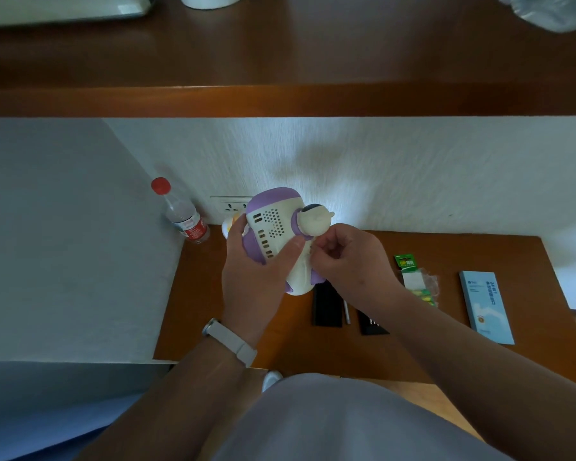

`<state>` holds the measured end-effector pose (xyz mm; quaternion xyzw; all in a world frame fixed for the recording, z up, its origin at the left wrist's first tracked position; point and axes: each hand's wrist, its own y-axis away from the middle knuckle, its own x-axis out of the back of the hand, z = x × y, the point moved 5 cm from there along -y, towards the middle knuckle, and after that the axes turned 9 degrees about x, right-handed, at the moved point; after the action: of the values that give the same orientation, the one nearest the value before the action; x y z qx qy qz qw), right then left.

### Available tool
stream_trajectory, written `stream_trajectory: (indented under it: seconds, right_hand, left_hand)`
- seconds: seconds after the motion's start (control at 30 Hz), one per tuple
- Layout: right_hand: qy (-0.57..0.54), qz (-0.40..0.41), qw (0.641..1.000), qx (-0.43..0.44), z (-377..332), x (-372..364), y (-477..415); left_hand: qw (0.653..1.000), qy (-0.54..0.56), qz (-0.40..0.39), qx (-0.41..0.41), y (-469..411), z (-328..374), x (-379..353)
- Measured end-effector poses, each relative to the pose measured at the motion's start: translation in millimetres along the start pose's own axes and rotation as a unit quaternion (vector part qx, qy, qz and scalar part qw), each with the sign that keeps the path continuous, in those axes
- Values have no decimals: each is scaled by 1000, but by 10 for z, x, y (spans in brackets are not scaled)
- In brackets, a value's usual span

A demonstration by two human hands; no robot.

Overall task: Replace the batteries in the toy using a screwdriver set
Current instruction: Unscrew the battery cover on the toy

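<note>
A white and purple toy with speaker holes and slots is held above the brown table, its underside turned toward me. My left hand grips its body from the left, thumb across the slotted face. My right hand is curled against the toy's right side, fingertips pinching at something small there that I cannot make out. Below the toy lie two black screwdriver-set trays with a thin metal shaft between them. A green battery pack in opened plastic lies to the right.
A clear water bottle with a red cap stands in the back-left corner beside a wall socket. A light blue box lies at the table's right. A wooden shelf overhangs above. A white wall bounds the left side.
</note>
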<state>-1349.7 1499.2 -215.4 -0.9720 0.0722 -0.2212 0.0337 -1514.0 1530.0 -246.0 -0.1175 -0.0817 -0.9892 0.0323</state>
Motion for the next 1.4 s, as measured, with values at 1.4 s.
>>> stream_trajectory:
  seconds: [1.4]
  right_hand:
    - [136, -155, 967, -148, 1909, -479, 182]
  left_hand:
    - [983, 14, 24, 181, 26, -788, 417]
